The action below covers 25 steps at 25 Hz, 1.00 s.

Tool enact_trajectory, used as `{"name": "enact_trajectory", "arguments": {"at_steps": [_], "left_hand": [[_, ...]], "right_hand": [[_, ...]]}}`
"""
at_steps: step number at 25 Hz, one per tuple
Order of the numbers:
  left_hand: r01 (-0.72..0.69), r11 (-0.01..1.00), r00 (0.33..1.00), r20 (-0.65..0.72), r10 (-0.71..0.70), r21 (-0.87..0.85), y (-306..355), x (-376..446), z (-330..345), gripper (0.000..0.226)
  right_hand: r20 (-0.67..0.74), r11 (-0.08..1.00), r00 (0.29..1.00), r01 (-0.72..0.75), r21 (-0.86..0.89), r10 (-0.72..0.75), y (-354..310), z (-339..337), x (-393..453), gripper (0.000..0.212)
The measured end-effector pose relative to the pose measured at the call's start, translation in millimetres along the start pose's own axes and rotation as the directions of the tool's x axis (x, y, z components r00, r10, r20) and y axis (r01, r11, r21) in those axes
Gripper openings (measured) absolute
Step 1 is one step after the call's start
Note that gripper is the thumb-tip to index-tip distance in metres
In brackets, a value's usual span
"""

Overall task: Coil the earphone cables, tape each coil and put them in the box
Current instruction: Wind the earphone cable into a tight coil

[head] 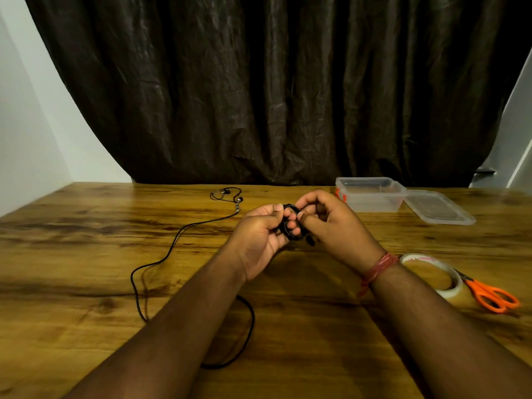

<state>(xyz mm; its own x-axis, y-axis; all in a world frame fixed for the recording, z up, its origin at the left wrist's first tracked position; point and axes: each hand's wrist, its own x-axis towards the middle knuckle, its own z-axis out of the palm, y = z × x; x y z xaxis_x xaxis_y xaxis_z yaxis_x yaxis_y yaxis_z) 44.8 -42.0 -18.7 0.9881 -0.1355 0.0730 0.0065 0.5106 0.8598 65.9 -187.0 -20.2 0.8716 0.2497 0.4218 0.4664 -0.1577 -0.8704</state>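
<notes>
— Nearest us a loose black earphone cable (161, 262) trails uncoiled across the wooden table (86, 231).
— And both hands?
— Left hand (266, 234) and right hand (325, 217) pinch a small black cable coil (291, 224), untaped.
— Tape?
— The clear tape roll (431, 273) looks untouched; the clear plastic box (371, 194) behind seems empty.

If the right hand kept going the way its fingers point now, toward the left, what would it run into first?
The black cable coil, which the right hand already pinches, then straight after it the fingers of the left hand gripping the same coil. Nothing else seems to lie between them.
</notes>
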Motion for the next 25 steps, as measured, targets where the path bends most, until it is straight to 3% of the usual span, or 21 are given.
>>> {"name": "enact_trajectory", "arguments": {"at_steps": [13,18,25], "left_hand": [[-0.077,0.933,0.995,-0.037,0.096,0.352,-2.7,2.3,-4.5,0.029],[-0.035,0.959,0.998,-0.04,0.048,0.283,-0.6,1.6,-4.0,0.032],[-0.053,0.98,0.998,-0.015,0.057,0.192,-3.6,3.9,-5.7,0.03]], "right_hand": [[0.001,0.999,1.0,-0.014,-0.039,0.014,-1.7,4.5,-2.7,0.018],[0.0,0.998,1.0,-0.031,-0.056,0.031,-3.3,7.1,-4.6,0.006],[0.0,0.997,0.998,-0.061,-0.042,0.061,-0.7,2.0,-1.4,0.011]]}}
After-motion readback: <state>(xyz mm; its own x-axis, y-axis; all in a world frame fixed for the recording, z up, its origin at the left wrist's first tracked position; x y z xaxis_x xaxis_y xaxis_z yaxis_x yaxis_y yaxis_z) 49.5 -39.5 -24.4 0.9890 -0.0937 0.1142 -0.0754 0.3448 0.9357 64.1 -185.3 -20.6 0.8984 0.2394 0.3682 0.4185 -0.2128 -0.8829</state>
